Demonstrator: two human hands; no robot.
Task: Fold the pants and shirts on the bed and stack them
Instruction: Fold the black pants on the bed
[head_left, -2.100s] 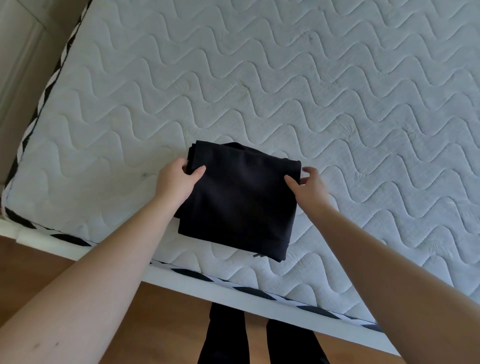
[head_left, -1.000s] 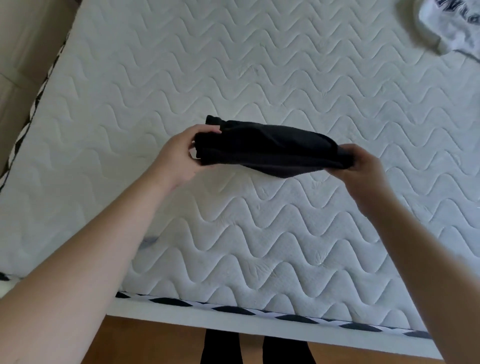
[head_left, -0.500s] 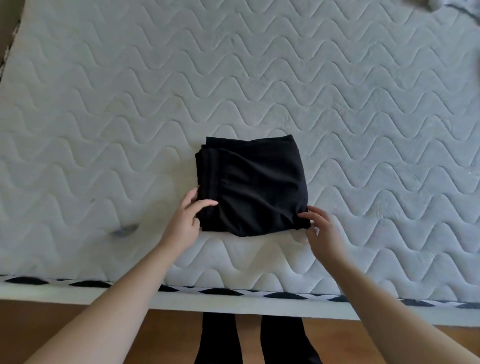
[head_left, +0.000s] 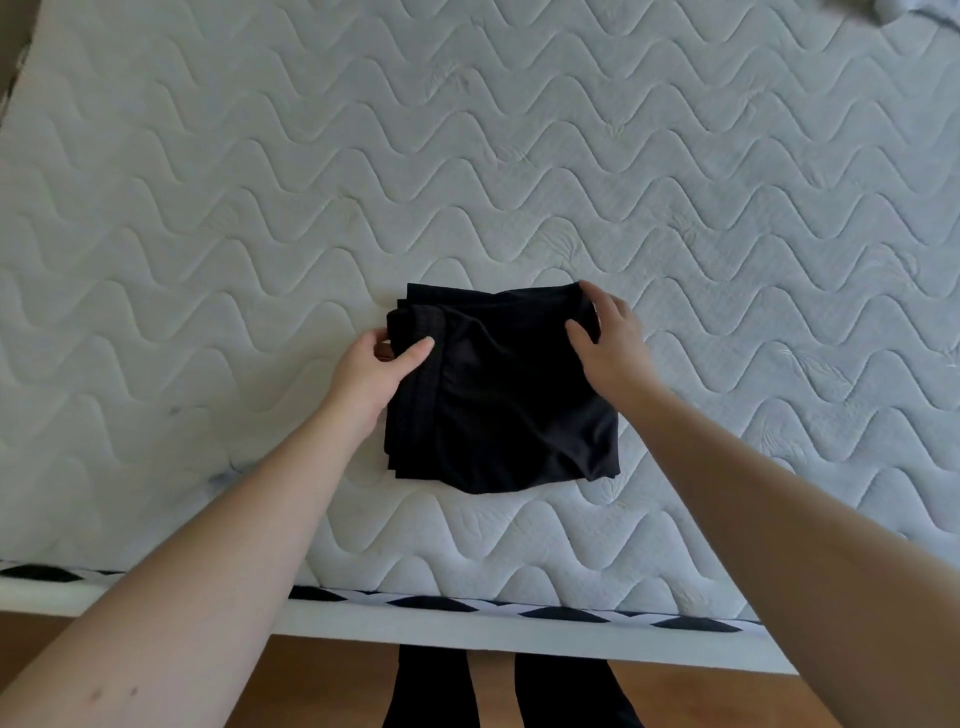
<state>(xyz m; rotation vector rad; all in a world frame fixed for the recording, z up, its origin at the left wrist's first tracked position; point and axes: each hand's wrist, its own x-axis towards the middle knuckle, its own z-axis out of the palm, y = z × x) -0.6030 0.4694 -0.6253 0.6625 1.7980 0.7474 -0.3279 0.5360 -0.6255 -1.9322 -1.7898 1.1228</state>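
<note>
A folded black garment (head_left: 509, 395) lies flat on the white quilted mattress (head_left: 260, 218), near its front edge. My left hand (head_left: 371, 374) pinches the garment's left edge, thumb on top and fingers tucked under the layers. My right hand (head_left: 608, 338) rests on the top right corner, fingers curled over the far edge and thumb on the cloth. A bit of a grey-white garment (head_left: 914, 10) shows at the top right corner of the view.
The bed's front edge has a black-and-white zigzag trim (head_left: 467, 605) over a white frame. Below it are a wooden floor (head_left: 322, 680) and my dark-trousered legs (head_left: 498, 691). A small dark mark (head_left: 221, 467) sits on the mattress to the left.
The black garment was lifted from the near left of the bed, carried over and laid down. Since then both hands have slid up from its near corners to its left edge and far right corner.
</note>
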